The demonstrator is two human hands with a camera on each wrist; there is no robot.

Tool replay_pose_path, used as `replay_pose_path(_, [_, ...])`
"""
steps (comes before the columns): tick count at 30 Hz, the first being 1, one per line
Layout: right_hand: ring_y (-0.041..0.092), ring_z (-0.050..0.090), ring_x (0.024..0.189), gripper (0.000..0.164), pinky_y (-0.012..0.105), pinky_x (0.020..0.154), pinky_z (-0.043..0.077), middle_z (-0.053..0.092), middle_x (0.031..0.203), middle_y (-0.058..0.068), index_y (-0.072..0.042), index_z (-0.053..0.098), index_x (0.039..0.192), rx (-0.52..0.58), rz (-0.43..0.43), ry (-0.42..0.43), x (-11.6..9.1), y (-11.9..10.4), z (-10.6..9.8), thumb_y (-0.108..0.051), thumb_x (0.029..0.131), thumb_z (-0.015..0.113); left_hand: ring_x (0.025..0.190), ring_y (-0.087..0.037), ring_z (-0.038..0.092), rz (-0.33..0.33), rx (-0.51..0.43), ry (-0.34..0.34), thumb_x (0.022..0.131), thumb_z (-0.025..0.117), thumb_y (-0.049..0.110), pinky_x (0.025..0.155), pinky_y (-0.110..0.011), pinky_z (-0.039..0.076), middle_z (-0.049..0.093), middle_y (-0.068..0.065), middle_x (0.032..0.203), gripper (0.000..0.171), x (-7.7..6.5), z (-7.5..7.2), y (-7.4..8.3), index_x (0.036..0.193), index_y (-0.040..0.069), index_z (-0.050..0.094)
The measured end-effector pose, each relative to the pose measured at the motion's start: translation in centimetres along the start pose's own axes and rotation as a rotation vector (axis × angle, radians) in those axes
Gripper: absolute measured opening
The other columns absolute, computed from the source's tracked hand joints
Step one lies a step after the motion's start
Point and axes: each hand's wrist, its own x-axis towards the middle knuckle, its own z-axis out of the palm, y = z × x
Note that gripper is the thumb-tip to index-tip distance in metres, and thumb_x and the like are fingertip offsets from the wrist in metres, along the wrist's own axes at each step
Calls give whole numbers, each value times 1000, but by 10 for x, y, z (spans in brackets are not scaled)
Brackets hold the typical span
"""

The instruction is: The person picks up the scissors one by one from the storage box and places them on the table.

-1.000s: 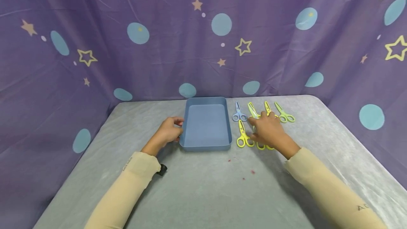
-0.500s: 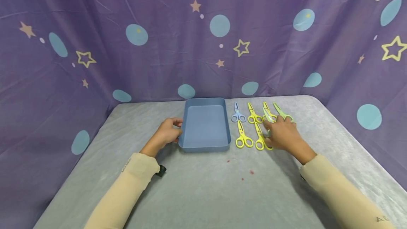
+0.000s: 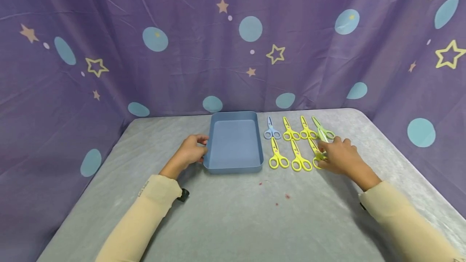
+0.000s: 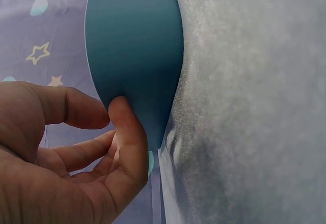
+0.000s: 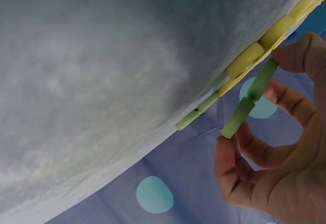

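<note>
My right hand pinches a pair of green scissors by the handle loops between thumb and fingertips, blades pointing away. The scissors are raised over the right end of the laid-out scissors. Under them lies yellow scissors, partly covered by the hand, and just behind is another green pair. My left hand is at the left wall of a blue rectangular tray. In the left wrist view its fingers are loosely bent, the thumb tip against the tray's outer wall.
Right of the tray, several scissors lie in two rows: blue scissors and yellow scissors behind, more yellow scissors in front. A grey cloth covers the table. A purple patterned curtain hangs behind and at the sides.
My right hand has moved to the right along the rows with the green scissors, uncovering the yellow scissors it passed over. The left hand stays at the tray.
</note>
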Motion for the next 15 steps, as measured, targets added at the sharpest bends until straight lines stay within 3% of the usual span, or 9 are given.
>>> replay_pose_path(15, [38, 48, 72, 33, 49, 55, 43, 53, 87, 17, -13, 63, 101, 48, 19, -126, -1, 17, -3, -29, 76, 77, 72, -21, 62, -5, 0, -7, 94, 54, -2, 66, -36, 58, 50, -19, 140, 58, -1, -1, 1, 151, 2, 47])
